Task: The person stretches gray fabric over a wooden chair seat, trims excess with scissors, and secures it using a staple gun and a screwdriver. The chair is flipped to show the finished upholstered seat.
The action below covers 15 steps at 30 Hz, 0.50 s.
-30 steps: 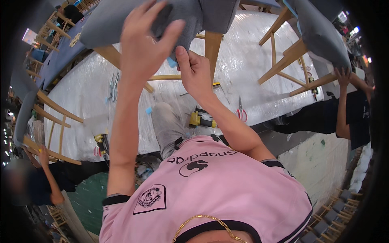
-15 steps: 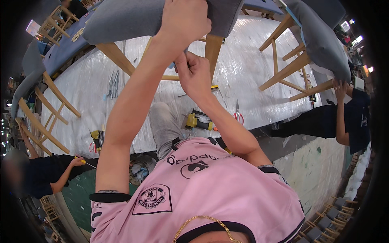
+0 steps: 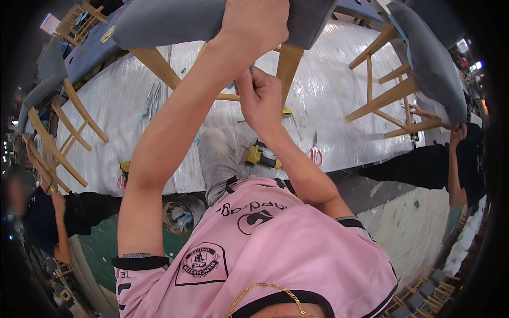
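Observation:
In front of me is a chair with a grey upholstered seat and wooden legs. My left hand is closed against the edge of the upholstery, with most of its fingers turned out of sight. Just below it, my right hand pinches with thumb and curled fingers. A thin dark piece shows between the two hands; its kind and whatever the fingers grip are too hidden to name. Beneath my right forearm lie a yellow-and-black staple gun and red-handled scissors.
Plastic film covers the worktable. Metal rods lie on its left part. Other grey chairs stand at left and right, each with a co-worker's hands beside it. A bin with scraps is below the table's edge.
My hands keep their grip, shifted slightly right in view with the chair. The left co-worker's hand has moved toward the left chair. The right co-worker's second hand now shows near the chair legs.

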Each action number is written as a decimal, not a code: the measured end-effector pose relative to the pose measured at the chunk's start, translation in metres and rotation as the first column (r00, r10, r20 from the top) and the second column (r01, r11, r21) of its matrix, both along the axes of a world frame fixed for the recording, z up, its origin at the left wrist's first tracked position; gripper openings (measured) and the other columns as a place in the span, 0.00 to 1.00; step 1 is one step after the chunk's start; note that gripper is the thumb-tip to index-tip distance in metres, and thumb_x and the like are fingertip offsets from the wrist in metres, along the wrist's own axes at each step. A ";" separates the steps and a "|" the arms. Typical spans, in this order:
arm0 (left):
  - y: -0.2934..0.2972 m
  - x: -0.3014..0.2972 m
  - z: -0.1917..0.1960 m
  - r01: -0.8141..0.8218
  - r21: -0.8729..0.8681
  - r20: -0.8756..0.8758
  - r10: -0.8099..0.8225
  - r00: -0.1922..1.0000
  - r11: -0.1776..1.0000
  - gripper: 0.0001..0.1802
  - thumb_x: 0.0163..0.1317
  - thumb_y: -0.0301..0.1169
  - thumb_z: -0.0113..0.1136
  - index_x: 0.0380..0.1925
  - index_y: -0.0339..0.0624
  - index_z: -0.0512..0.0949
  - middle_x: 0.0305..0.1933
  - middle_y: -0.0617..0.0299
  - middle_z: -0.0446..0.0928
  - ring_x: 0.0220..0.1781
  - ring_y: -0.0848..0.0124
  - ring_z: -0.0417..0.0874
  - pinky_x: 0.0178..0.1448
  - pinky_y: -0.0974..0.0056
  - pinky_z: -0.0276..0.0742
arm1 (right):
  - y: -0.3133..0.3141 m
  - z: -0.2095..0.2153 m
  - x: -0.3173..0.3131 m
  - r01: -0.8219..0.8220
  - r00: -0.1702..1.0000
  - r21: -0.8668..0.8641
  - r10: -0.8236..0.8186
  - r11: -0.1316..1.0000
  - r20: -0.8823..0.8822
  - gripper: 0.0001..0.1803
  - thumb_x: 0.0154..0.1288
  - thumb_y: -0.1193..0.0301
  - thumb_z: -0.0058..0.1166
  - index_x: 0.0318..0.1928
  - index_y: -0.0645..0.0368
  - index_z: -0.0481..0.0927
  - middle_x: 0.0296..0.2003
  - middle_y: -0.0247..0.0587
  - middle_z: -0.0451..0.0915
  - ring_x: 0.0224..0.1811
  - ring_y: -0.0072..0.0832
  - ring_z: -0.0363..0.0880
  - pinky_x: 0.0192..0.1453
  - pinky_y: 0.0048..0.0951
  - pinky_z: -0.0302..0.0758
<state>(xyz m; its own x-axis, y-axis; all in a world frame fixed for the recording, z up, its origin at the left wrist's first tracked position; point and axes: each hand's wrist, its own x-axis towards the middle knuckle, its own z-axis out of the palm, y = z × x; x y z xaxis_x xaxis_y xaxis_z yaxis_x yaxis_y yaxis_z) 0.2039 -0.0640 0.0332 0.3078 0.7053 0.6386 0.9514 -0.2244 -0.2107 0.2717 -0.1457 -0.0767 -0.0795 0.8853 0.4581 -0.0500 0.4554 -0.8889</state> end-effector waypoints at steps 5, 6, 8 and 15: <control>-0.002 0.013 -0.011 -0.155 0.100 -0.060 0.162 0.985 0.983 0.29 0.63 0.30 0.57 0.61 0.22 0.75 0.62 0.37 0.77 0.67 0.44 0.75 0.73 0.44 0.67 | 0.001 -0.007 -0.002 -0.064 0.998 0.053 0.065 0.997 -0.007 0.19 0.79 0.68 0.52 0.29 0.66 0.80 0.17 0.29 0.73 0.22 0.12 0.66 0.25 0.24 0.61; 0.001 0.015 -0.013 -0.163 0.110 -0.057 0.170 0.984 0.981 0.29 0.63 0.30 0.56 0.62 0.21 0.74 0.63 0.37 0.76 0.68 0.43 0.74 0.74 0.43 0.66 | 0.004 -0.007 -0.003 -0.073 0.997 0.083 0.076 0.994 -0.027 0.19 0.80 0.68 0.52 0.29 0.66 0.79 0.17 0.29 0.72 0.22 0.12 0.66 0.25 0.24 0.60; 0.003 0.016 -0.017 -0.179 0.130 -0.052 0.187 0.981 0.975 0.30 0.64 0.30 0.54 0.64 0.19 0.72 0.65 0.36 0.75 0.70 0.42 0.72 0.76 0.41 0.64 | 0.007 -0.012 -0.002 -0.075 0.996 0.072 0.079 0.995 -0.052 0.19 0.80 0.68 0.52 0.29 0.66 0.79 0.17 0.27 0.72 0.22 0.11 0.65 0.25 0.23 0.59; 0.002 0.018 -0.021 -0.136 0.182 0.063 0.126 0.990 0.974 0.31 0.64 0.29 0.53 0.64 0.17 0.71 0.67 0.33 0.74 0.71 0.42 0.73 0.77 0.43 0.64 | 0.016 -0.039 0.021 -0.156 0.982 -0.056 0.149 0.986 -0.116 0.16 0.77 0.70 0.54 0.30 0.66 0.78 0.18 0.32 0.74 0.21 0.16 0.65 0.26 0.25 0.60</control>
